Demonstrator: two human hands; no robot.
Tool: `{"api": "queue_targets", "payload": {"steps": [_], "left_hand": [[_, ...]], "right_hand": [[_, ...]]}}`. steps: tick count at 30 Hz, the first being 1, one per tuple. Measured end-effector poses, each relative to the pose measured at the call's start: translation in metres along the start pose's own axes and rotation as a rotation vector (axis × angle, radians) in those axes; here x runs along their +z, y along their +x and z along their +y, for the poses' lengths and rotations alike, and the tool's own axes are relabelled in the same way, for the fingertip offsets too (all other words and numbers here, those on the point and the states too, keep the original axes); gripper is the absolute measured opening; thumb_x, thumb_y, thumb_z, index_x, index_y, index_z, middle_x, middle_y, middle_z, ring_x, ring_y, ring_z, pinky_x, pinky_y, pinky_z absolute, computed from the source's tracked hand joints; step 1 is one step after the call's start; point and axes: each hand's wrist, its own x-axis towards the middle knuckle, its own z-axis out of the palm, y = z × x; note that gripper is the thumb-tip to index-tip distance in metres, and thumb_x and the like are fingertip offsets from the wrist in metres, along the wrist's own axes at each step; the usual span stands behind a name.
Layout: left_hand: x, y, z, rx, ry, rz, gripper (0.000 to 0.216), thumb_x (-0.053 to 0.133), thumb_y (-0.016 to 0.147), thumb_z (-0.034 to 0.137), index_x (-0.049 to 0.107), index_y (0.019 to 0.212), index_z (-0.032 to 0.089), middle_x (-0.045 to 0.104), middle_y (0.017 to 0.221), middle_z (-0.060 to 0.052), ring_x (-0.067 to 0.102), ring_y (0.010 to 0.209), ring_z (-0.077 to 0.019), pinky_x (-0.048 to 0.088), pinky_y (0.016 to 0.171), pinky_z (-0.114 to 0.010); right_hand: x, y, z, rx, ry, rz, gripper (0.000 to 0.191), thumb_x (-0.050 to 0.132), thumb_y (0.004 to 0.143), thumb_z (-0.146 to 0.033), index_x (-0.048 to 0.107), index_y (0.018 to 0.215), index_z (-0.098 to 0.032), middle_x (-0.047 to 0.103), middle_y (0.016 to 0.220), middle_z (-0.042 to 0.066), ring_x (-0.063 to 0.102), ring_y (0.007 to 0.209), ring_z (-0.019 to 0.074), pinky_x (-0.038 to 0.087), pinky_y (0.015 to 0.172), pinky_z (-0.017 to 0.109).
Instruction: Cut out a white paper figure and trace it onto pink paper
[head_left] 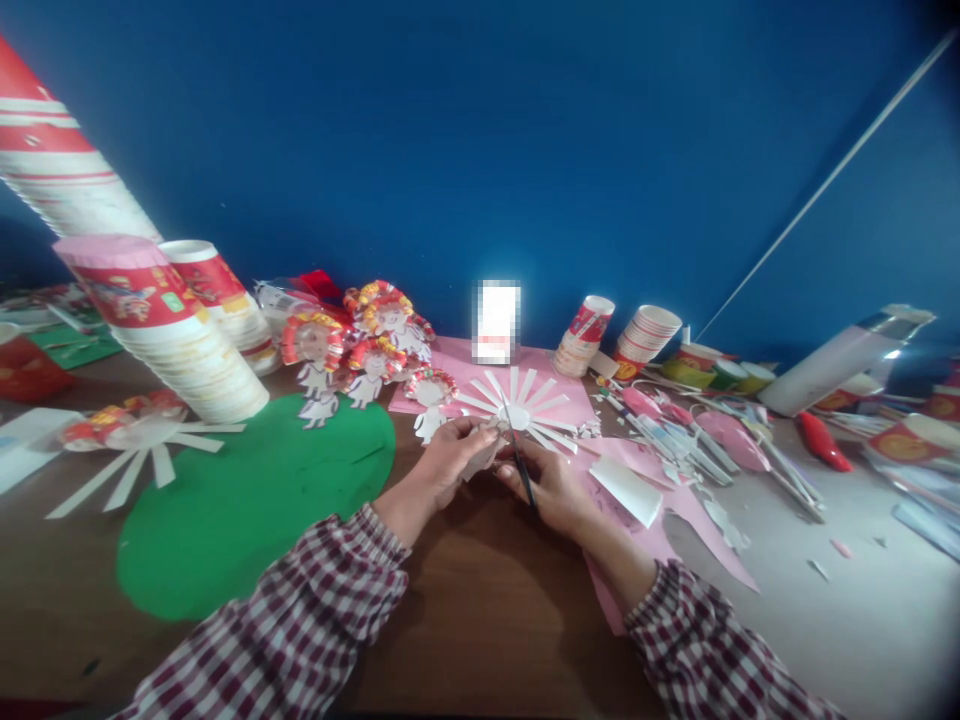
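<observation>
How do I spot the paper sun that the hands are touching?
On the brown table, find the pink sheet in the middle. At its near edge lies a white paper sun, pinched by the left hand, while the right hand holds a thin dark stick across it. The other sun, left by the green circle, has nobody touching it.

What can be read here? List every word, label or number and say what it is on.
No text reads clearly.
Cup stacks: red and yellow print, too blurred.
Back cups: print too small.
White card: blurred out.
Cut cup in the left hand: no print visible.
Dark tool in the right hand: no marking visible.
</observation>
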Motion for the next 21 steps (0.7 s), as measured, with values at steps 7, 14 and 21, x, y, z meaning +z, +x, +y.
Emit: {"api": "queue_targets", "payload": {"steps": [7, 14, 21], "left_hand": [[0.001, -0.0011, 0.0011, -0.001, -0.009, -0.004, 0.027, 0.075, 0.061, 0.028, 0.064, 0.078, 0.012, 0.065, 0.069, -0.005, 0.059, 0.061, -0.0128, 0.044, 0.058, -0.024], [0.0015, -0.0019, 0.0016, -0.005, -0.006, -0.008, 0.025, 0.075, 0.061, 0.028, 0.063, 0.076, 0.012, 0.065, 0.068, -0.004, 0.059, 0.061, -0.0126, 0.044, 0.058, -0.024], [0.0028, -0.0029, 0.0027, -0.01, -0.005, -0.004, 0.025, 0.075, 0.061, 0.029, 0.063, 0.076, 0.012, 0.065, 0.068, -0.004, 0.059, 0.06, -0.0125, 0.043, 0.057, -0.023]], "right_hand": [[-0.0013, -0.0008, -0.0042, -0.002, 0.019, -0.001, 0.024, 0.057, 0.081, -0.037, 0.061, 0.097, -0.02, 0.064, 0.08, 0.002, 0.058, 0.07, 0.0164, 0.046, 0.064, 0.024], [-0.0023, -0.0007, -0.0055, -0.032, 0.034, -0.021, 0.026, 0.057, 0.082, -0.035, 0.06, 0.103, -0.02, 0.064, 0.085, 0.002, 0.059, 0.076, 0.0166, 0.045, 0.067, 0.024], [-0.0031, -0.0007, -0.0071, -0.038, 0.045, -0.034, 0.027, 0.055, 0.083, -0.037, 0.06, 0.103, -0.019, 0.063, 0.082, 0.002, 0.057, 0.074, 0.0159, 0.045, 0.066, 0.024]]}}
